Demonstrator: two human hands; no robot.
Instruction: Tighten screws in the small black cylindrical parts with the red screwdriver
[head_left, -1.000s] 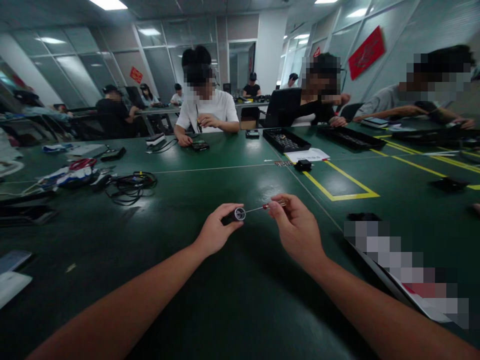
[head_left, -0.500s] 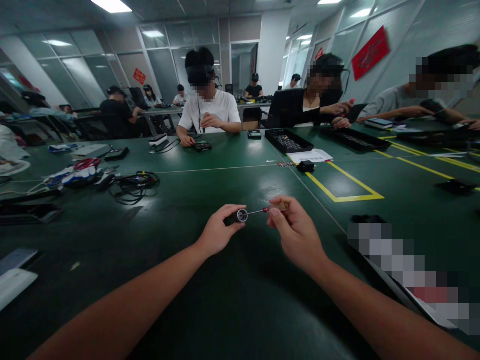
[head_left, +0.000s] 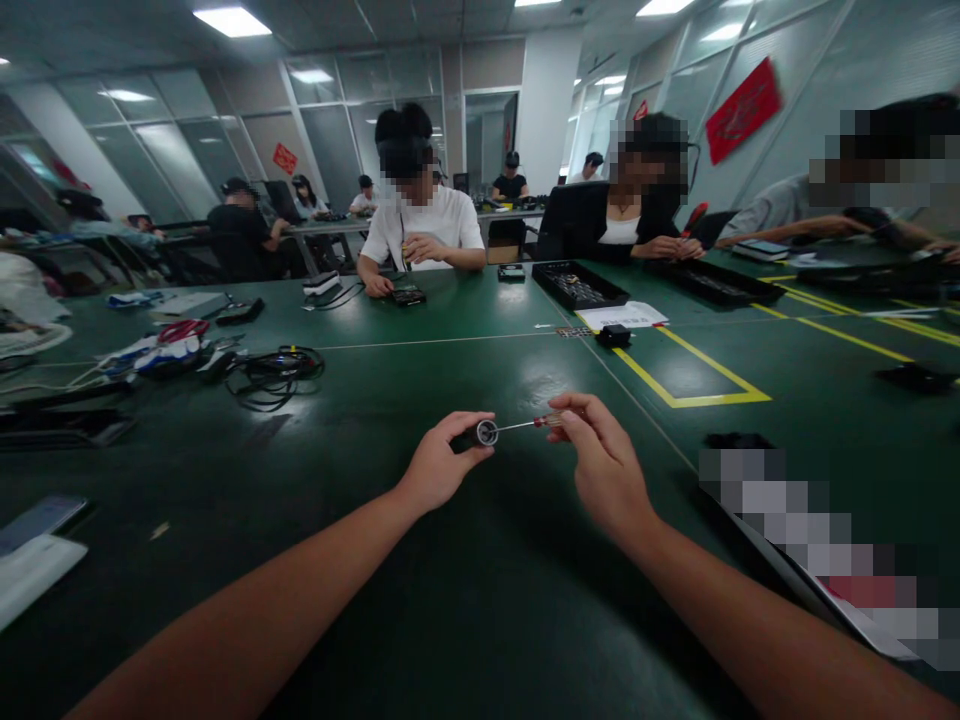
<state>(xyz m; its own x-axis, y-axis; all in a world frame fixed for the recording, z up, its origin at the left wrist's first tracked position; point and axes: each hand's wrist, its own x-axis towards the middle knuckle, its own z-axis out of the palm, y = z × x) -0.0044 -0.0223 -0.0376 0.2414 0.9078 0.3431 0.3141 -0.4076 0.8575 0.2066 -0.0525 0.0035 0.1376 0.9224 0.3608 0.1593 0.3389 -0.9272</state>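
Note:
Over the green table, my left hand (head_left: 441, 462) is closed around a small dark cylinder (head_left: 486, 433) with a silvery ring at its open end, which faces right and toward me. My right hand (head_left: 604, 458) grips the handle of a screwdriver (head_left: 525, 424) between thumb and fingers. The handle is red near the shaft and clear amber behind, partly covered by my fingers. Its thin metal shaft points left, and the tip reaches the mouth of the cylinder. How deep the tip sits inside is too small to tell.
Coiled black cables (head_left: 276, 375) lie on the left, near a phone (head_left: 43, 524) and a white object (head_left: 41, 575). A black tray (head_left: 579, 286) and a small black block (head_left: 614, 336) are ahead. Yellow tape (head_left: 720, 401) marks the right side. Co-workers sit across the table.
My right hand has shifted slightly right, its fingers changing position on the screwdriver handle. The cylinder stays in my left hand, and the whole view has moved a little.

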